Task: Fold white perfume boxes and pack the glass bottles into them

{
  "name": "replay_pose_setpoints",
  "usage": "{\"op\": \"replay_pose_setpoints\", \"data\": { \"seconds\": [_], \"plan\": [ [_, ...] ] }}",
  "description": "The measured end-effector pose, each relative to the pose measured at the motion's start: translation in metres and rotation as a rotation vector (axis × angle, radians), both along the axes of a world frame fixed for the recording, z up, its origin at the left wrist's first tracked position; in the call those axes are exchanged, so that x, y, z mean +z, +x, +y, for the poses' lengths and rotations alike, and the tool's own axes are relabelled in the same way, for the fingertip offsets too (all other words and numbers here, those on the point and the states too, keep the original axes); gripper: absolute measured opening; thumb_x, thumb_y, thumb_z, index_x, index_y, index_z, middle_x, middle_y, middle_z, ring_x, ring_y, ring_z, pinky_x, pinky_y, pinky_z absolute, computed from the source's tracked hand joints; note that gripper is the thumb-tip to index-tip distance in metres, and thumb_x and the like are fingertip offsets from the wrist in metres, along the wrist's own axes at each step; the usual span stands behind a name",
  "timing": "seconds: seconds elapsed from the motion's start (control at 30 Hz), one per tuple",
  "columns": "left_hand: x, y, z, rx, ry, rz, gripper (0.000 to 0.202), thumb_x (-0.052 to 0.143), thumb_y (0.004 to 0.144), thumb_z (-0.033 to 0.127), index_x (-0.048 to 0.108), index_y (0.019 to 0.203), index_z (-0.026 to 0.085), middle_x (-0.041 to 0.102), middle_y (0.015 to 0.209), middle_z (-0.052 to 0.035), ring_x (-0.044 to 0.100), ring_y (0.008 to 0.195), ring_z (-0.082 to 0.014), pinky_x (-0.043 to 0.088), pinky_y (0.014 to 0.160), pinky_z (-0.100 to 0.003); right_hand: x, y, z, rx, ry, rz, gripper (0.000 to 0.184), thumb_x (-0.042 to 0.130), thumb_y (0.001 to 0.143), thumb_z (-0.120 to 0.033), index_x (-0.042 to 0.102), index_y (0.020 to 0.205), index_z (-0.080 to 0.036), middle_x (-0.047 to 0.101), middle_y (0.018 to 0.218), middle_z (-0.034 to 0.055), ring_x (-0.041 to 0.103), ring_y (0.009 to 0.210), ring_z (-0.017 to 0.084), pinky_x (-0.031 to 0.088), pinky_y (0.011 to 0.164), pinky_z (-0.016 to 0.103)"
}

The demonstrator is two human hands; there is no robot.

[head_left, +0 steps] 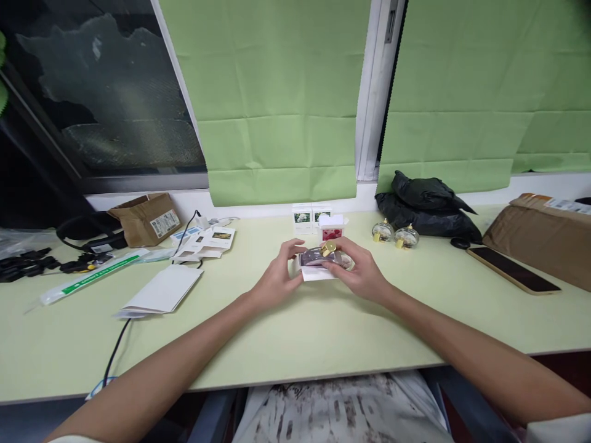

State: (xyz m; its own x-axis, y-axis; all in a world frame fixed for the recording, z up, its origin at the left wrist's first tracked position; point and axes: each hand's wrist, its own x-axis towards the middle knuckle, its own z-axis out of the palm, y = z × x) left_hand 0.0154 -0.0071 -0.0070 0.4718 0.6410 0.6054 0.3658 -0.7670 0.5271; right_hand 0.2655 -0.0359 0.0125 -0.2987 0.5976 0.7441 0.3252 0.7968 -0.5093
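Note:
Above the middle of the table, my left hand (276, 275) grips the side of a small open carton (318, 273), its white flap facing me. My right hand (363, 269) is closed on a small glass bottle with a gold cap (329, 248), which lies at the carton's mouth. How far the bottle sits inside is hidden by my fingers. Just beyond stands a small box with a red picture (331, 233), its white top open. Behind it are two white boxes with flower pictures (302, 218). Two round glass bottles with gold parts (407, 237) stand to the right.
Black plastic bags (425, 206), a phone (514, 271) and a brown parcel (545, 237) lie on the right. On the left are folded white card (164, 289), flattened printed cartons (207, 243), a green-and-white packet (95, 277), a cardboard box (148, 220) and a black cable (115, 354).

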Motion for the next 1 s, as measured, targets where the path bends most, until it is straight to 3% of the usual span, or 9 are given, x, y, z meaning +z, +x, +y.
{"op": "replay_pose_setpoints", "data": {
  "seconds": [0.13,0.27,0.4,0.57,0.77,1.0],
  "plan": [
    [0.003,0.006,-0.003,-0.049,-0.223,-0.043,0.035,0.072,0.092,0.026,0.064,0.126,0.022,0.073,0.123,-0.0068,0.068,0.113,-0.0256,0.055,0.096,-0.035,0.002,-0.003,-0.001,0.018,-0.005,-0.018,0.024,0.066,0.1,-0.031,0.066,0.124,-0.027,0.072,0.116,0.0083,0.068,0.106,0.027,0.056,0.092,0.042],
    [0.001,0.01,-0.005,-0.091,-0.311,-0.132,0.025,0.073,0.091,0.026,0.067,0.115,0.02,0.074,0.113,-0.0057,0.069,0.103,-0.0226,0.055,0.087,-0.031,0.002,-0.002,0.0,0.03,0.0,0.011,0.026,0.064,0.102,-0.033,0.066,0.127,-0.026,0.072,0.12,0.0093,0.068,0.11,0.027,0.056,0.097,0.044],
    [-0.004,0.016,-0.006,-0.137,-0.421,-0.214,0.031,0.079,0.089,0.035,0.066,0.113,0.019,0.073,0.113,-0.0065,0.07,0.103,-0.0232,0.057,0.088,-0.033,0.001,-0.001,0.0,0.044,-0.043,0.042,0.032,0.058,0.106,-0.039,0.064,0.134,-0.027,0.071,0.128,0.0101,0.068,0.116,0.027,0.057,0.101,0.046],
    [-0.005,0.017,-0.004,-0.151,-0.461,-0.219,0.041,0.076,0.092,0.044,0.066,0.123,0.019,0.072,0.125,-0.01,0.069,0.115,-0.0274,0.057,0.098,-0.038,0.005,-0.002,-0.004,0.081,-0.162,0.024,0.053,0.053,0.107,-0.041,0.043,0.158,-0.032,0.064,0.144,0.0099,0.064,0.13,0.029,0.059,0.103,0.047],
    [-0.004,0.016,-0.003,-0.134,-0.475,-0.198,0.041,0.077,0.091,0.044,0.066,0.122,0.019,0.073,0.122,-0.0094,0.07,0.111,-0.0269,0.058,0.096,-0.039,0.008,-0.002,-0.005,0.097,-0.111,-0.008,0.056,0.05,0.109,-0.039,0.037,0.163,-0.036,0.055,0.158,0.0071,0.06,0.136,0.029,0.057,0.109,0.048],
    [-0.002,0.017,-0.004,-0.136,-0.493,-0.209,0.04,0.077,0.092,0.043,0.067,0.122,0.019,0.073,0.123,-0.0091,0.07,0.114,-0.0279,0.058,0.096,-0.039,0.005,0.0,0.001,0.086,-0.074,-0.046,0.057,0.049,0.109,-0.039,0.036,0.165,-0.037,0.05,0.163,0.0043,0.055,0.143,0.028,0.045,0.121,0.052]
  ]
}}
